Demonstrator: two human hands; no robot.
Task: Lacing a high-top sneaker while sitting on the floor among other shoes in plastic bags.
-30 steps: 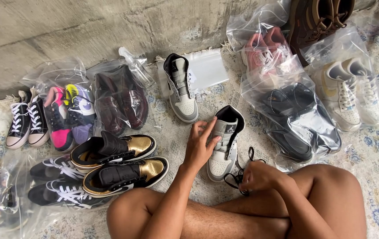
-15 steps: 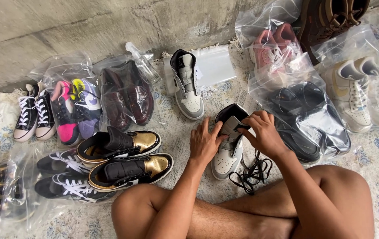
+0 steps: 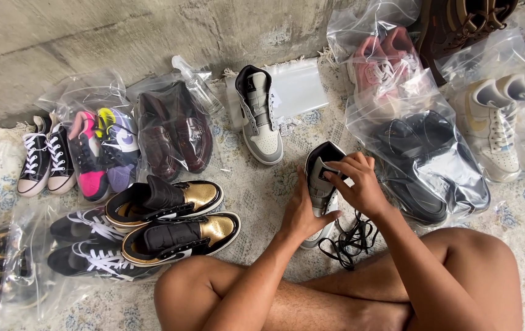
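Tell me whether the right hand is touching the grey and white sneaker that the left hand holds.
Touching. The head view shows the right hand with its fingertips pressed on the tongue at the collar of the grey and white sneaker, while the left hand grips its side.

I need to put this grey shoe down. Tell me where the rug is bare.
Bare rug lies between the upright grey shoe, the gold shoes and your left hand. The bagged black shoes crowd the right hand; black laces lie below.
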